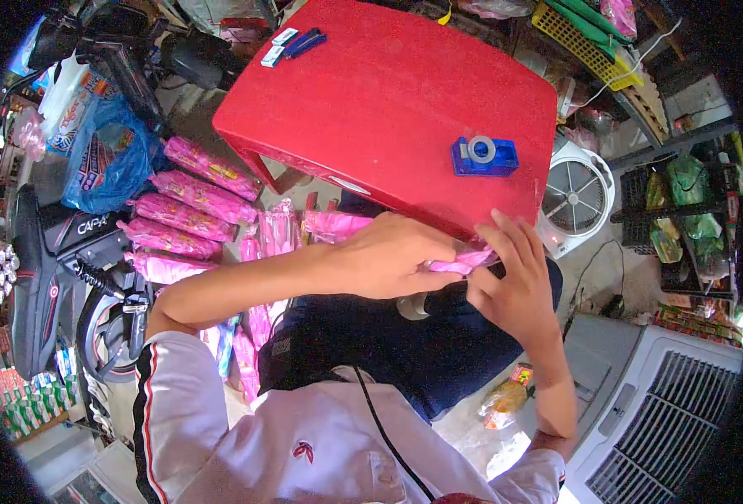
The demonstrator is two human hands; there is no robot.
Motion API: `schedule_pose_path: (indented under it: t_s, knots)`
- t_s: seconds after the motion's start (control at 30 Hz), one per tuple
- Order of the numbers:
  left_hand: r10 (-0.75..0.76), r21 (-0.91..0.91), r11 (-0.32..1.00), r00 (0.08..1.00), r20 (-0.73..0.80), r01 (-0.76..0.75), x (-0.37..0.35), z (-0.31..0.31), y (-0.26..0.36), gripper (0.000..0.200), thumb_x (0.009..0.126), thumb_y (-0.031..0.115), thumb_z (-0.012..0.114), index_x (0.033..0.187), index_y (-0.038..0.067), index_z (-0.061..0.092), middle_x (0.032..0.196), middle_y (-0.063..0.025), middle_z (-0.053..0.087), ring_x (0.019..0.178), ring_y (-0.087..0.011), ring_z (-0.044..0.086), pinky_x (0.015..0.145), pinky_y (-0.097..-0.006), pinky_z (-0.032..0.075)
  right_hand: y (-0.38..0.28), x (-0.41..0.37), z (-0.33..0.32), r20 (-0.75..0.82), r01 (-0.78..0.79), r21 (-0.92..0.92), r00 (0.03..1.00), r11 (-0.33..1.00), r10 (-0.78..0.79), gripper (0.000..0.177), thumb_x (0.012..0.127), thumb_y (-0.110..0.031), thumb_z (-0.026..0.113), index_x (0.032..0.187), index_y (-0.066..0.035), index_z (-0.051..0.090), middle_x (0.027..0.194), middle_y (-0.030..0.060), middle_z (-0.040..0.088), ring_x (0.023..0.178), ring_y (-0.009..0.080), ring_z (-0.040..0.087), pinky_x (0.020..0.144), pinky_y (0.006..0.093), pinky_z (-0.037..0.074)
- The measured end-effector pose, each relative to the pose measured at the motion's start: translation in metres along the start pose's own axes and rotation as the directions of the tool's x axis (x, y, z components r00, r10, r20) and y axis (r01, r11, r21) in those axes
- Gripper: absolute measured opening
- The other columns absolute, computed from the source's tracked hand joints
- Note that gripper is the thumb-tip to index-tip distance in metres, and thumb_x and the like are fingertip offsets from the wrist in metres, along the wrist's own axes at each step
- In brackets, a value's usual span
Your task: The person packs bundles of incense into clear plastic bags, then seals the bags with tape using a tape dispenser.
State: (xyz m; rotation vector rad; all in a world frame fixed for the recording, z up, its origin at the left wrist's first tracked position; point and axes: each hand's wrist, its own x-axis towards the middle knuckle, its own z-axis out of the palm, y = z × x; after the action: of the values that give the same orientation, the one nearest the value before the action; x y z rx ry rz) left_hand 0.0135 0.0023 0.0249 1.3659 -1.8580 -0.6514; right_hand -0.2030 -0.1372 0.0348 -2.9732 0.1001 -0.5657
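My left hand is closed around a pink plastic packet, whose crumpled clear end sticks out past the fingers. Beside that end is my right hand, its fingers spread and bent, the fingertips at the plastic. Both hands are just off the near edge of a red table. Another stretch of pink wrapping shows behind my left wrist; whether it belongs to the same packet is hidden. On the table stands a blue tape dispenser with a roll in it.
Several pink packets lie to the left, near a blue plastic bag and a motorbike seat. At the table's far left are a dark blue stapler and small boxes. A white fan and a grey air cooler stand right.
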Motion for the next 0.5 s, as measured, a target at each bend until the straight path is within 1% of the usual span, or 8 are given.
schedule_pose_path:
  t_s: [0.07, 0.17, 0.27, 0.3, 0.33, 0.4, 0.43, 0.5]
  knots:
    - [0.021, -0.036, 0.999, 1.000, 0.005, -0.020, -0.004, -0.002, 0.000, 0.031, 0.098, 0.029, 0.070, 0.083, 0.005, 0.056, 0.073, -0.0133, 0.053, 0.066, -0.0395, 0.059, 0.059, -0.0505, 0.048, -0.001, 0.000, 0.003, -0.029, -0.033, 0.006, 0.999, 0.999, 0.033, 0.017, 0.072, -0.016, 0.078, 0.075, -0.012, 0.061, 0.134, 0.0092, 0.062, 0.133, 0.0356, 0.056, 0.112, 0.0610, 0.042]
    - [0.180, 0.093, 0.980, 0.983, -0.027, -0.176, -0.010, 0.007, -0.003, 0.030, 0.098, 0.028, 0.070, 0.082, 0.005, 0.057, 0.081, -0.0110, 0.056, 0.066, -0.0359, 0.060, 0.056, -0.0474, 0.047, 0.000, 0.003, 0.006, -0.073, -0.062, -0.017, 0.995, 0.998, 0.061, 0.017, 0.070, -0.017, 0.078, 0.075, -0.013, 0.062, 0.132, 0.0086, 0.064, 0.130, 0.0356, 0.059, 0.111, 0.0596, 0.043]
    - [0.194, 0.187, 0.963, 0.981, 0.032, -0.196, -0.020, 0.004, 0.006, 0.029, 0.099, 0.026, 0.069, 0.083, 0.005, 0.057, 0.085, -0.0089, 0.055, 0.064, -0.0327, 0.059, 0.053, -0.0452, 0.046, 0.000, 0.006, 0.011, -0.121, -0.054, -0.002, 0.991, 0.999, 0.053, 0.017, 0.069, -0.017, 0.079, 0.075, -0.012, 0.063, 0.131, 0.0099, 0.064, 0.126, 0.0361, 0.061, 0.106, 0.0574, 0.046]
    - [0.228, 0.187, 0.958, 0.973, -0.030, -0.219, -0.022, -0.001, 0.009, 0.024, 0.096, 0.021, 0.073, 0.084, 0.005, 0.060, 0.083, -0.0075, 0.058, 0.065, -0.0284, 0.061, 0.053, -0.0414, 0.046, 0.000, 0.004, 0.016, -0.137, -0.049, 0.028, 0.989, 0.998, 0.053, 0.018, 0.069, -0.016, 0.079, 0.076, -0.012, 0.063, 0.130, 0.0105, 0.064, 0.123, 0.0361, 0.062, 0.104, 0.0562, 0.047]
    - [0.219, 0.134, 0.970, 0.969, -0.110, -0.204, -0.022, -0.001, 0.010, 0.022, 0.095, 0.019, 0.074, 0.084, 0.004, 0.062, 0.084, -0.0079, 0.059, 0.066, -0.0280, 0.061, 0.053, -0.0400, 0.046, 0.000, 0.002, 0.020, -0.150, -0.045, 0.057, 0.987, 0.997, 0.053, 0.018, 0.069, -0.016, 0.080, 0.076, -0.011, 0.064, 0.130, 0.0111, 0.064, 0.120, 0.0362, 0.063, 0.102, 0.0549, 0.048]
    - [0.182, 0.025, 0.983, 0.947, -0.263, -0.182, -0.024, 0.000, 0.011, 0.019, 0.093, 0.014, 0.077, 0.083, 0.003, 0.064, 0.084, -0.0088, 0.062, 0.068, -0.0270, 0.062, 0.055, -0.0374, 0.047, -0.005, -0.003, 0.031, -0.113, -0.086, 0.179, 0.988, 0.980, 0.107, 0.019, 0.070, -0.015, 0.080, 0.077, -0.009, 0.064, 0.128, 0.0126, 0.064, 0.112, 0.0360, 0.064, 0.095, 0.0521, 0.049]
    - [0.132, -0.064, 0.986, 0.950, -0.284, -0.157, -0.027, 0.006, 0.006, 0.016, 0.091, 0.009, 0.079, 0.084, 0.001, 0.067, 0.085, -0.0119, 0.067, 0.071, -0.0251, 0.064, 0.060, -0.0348, 0.047, -0.008, -0.004, 0.035, -0.096, -0.104, 0.237, 0.987, 0.966, 0.130, 0.019, 0.070, -0.015, 0.081, 0.077, -0.009, 0.064, 0.128, 0.0134, 0.064, 0.109, 0.0359, 0.065, 0.092, 0.0507, 0.050]
    - [0.070, -0.116, 0.985, 0.915, -0.397, -0.125, -0.027, 0.008, 0.004, 0.014, 0.092, 0.010, 0.077, 0.093, -0.001, 0.069, 0.086, -0.0133, 0.064, 0.073, -0.0276, 0.062, 0.063, -0.0371, 0.048, -0.016, -0.006, 0.039, -0.135, -0.086, 0.270, 0.983, 0.959, 0.126, 0.020, 0.070, -0.013, 0.082, 0.078, -0.008, 0.065, 0.127, 0.0145, 0.064, 0.104, 0.0356, 0.065, 0.088, 0.0488, 0.051]
